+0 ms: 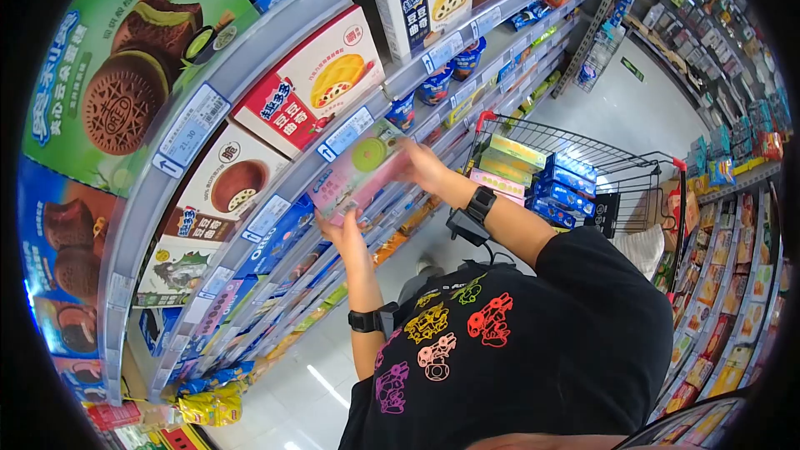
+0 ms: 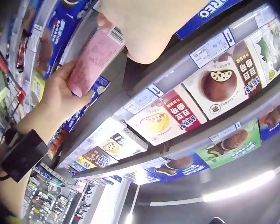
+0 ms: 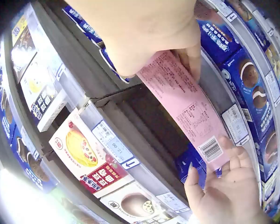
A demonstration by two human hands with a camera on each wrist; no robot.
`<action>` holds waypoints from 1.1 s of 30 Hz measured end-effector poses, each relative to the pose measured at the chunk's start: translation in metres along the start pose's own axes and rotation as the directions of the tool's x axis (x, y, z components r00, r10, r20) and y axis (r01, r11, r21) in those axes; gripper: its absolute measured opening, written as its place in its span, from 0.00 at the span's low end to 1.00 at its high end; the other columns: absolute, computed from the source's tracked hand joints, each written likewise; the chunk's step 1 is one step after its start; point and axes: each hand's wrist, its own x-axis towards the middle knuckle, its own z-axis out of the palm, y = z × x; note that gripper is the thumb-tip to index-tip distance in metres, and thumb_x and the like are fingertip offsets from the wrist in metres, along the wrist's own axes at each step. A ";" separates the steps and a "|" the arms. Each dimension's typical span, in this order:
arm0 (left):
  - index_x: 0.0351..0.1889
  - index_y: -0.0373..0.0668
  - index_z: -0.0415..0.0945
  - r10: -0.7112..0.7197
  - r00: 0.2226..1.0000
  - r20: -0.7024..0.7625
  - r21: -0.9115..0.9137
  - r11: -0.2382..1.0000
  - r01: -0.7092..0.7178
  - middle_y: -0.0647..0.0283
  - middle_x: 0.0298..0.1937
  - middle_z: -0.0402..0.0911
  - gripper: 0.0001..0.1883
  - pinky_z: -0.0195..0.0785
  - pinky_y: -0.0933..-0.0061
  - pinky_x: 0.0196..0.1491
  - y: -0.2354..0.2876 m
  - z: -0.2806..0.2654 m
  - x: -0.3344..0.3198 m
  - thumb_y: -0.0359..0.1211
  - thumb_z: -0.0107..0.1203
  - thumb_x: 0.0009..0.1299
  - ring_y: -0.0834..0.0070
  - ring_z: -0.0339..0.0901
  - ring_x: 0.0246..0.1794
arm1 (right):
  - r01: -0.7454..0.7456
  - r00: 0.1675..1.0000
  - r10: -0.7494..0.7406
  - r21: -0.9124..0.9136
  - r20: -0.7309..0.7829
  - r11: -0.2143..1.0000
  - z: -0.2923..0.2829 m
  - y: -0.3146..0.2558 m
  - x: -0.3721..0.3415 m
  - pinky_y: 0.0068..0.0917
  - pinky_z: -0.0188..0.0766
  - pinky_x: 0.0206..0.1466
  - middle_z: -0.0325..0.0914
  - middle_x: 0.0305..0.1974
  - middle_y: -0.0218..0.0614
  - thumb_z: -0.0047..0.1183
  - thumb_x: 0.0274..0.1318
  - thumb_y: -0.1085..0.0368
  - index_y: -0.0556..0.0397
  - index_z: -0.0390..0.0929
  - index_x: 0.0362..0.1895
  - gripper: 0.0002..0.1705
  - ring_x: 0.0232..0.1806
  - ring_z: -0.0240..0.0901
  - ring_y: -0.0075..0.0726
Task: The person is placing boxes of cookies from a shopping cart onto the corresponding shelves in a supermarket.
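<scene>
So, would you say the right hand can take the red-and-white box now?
Probably not without letting go: the right hand grips the pink box, though the red-and-white box faces out uncovered.

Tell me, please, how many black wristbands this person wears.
2: a left wristband behind the left hand and a right wristband behind the right hand, both hands touching the pink box. None seems hidden.

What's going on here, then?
A person is holding a pink box in front of a shop shelf. The left hand has one end, the right hand the other. A shopping cart stands to the person's right, with green, pink and blue boxes inside.
</scene>
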 end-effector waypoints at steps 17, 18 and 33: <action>0.67 0.34 0.42 0.057 0.997 0.044 0.069 0.996 -0.060 0.49 0.58 0.45 0.50 0.72 0.78 0.32 -0.009 0.010 0.015 0.27 0.62 0.48 0.67 0.72 0.43 | -0.041 0.962 0.008 -0.115 -0.274 0.992 0.013 -0.012 0.001 0.33 0.74 0.31 0.76 0.34 0.41 0.45 0.50 0.36 0.59 0.73 0.40 0.35 0.29 0.76 0.39; 0.67 0.33 0.42 0.059 0.996 0.067 0.062 0.996 -0.063 0.49 0.58 0.46 0.50 0.72 0.78 0.32 -0.008 0.010 0.015 0.27 0.62 0.47 0.67 0.72 0.43 | -0.039 0.957 0.004 -0.117 -0.289 0.992 0.013 -0.013 0.001 0.32 0.74 0.30 0.76 0.33 0.40 0.45 0.50 0.36 0.58 0.73 0.39 0.35 0.28 0.75 0.38; 0.66 0.43 0.44 0.135 0.990 0.027 0.034 0.990 -0.136 0.57 0.53 0.68 0.40 0.67 0.77 0.35 -0.011 0.008 0.020 0.29 0.56 0.58 0.74 0.76 0.41 | -0.078 0.970 0.022 -0.225 -0.242 0.971 0.019 -0.012 0.009 0.36 0.75 0.30 0.77 0.30 0.44 0.41 0.50 0.31 0.60 0.73 0.38 0.40 0.27 0.77 0.43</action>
